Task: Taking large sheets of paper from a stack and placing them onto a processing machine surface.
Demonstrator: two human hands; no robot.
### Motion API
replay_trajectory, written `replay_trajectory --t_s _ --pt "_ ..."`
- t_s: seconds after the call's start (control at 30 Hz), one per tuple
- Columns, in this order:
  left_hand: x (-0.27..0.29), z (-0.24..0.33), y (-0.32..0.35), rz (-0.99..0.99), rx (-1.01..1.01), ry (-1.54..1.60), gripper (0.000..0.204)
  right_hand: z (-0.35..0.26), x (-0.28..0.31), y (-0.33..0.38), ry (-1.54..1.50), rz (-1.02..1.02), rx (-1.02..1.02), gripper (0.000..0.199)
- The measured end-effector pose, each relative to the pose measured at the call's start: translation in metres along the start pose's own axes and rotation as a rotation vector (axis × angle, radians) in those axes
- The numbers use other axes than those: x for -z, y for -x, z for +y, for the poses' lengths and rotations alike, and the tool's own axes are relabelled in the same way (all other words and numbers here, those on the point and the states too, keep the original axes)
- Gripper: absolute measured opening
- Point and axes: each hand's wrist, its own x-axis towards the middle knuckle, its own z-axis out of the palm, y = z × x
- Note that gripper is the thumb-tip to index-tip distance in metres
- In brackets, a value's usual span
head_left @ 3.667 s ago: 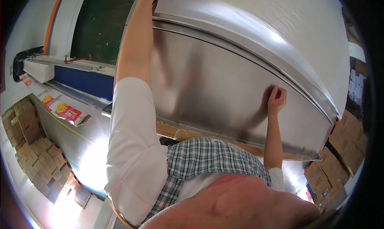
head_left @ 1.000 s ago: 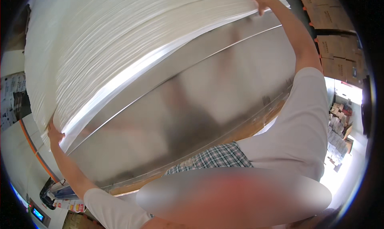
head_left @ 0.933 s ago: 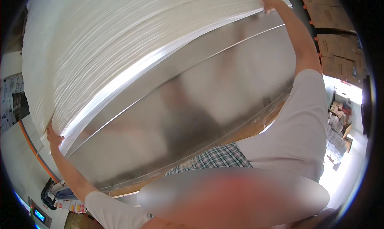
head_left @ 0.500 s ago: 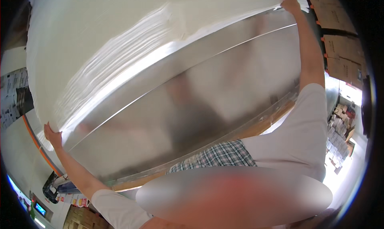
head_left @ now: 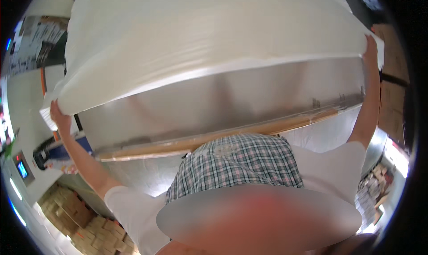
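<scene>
So, left hand (head_left: 60,117) and right hand (head_left: 371,49) are each pinching the near edge of the white sheet (head_left: 214,32), which stretches between and beyond them. Open metal strip (head_left: 187,106) body-side of the grip; sheet's way less wrinkled than a second ago.

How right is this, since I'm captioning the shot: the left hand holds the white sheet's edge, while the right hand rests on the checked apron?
Not quite: the head view shows the right hand away from the checked apron, also holding the white sheet by its edge. The left hand is as you say.
</scene>
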Motion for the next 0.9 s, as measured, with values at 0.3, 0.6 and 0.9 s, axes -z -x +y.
replay_trajectory --t_s 0.3,0.6,0.9 --pt "0.046 0.113 0.140 -0.263 0.289 0.045 0.057 -0.081 0.025 0.141 -0.111 -0.248 -0.076 0.057" --pt "0.049 0.124 0.175 -0.592 0.444 0.045 0.062 -0.108 0.032 0.183 -0.090 -0.559 -0.125 0.055" --pt "-0.001 0.071 0.071 -1.502 0.516 0.174 0.090 -0.092 -0.004 0.047 -0.132 -1.233 -0.007 0.067"
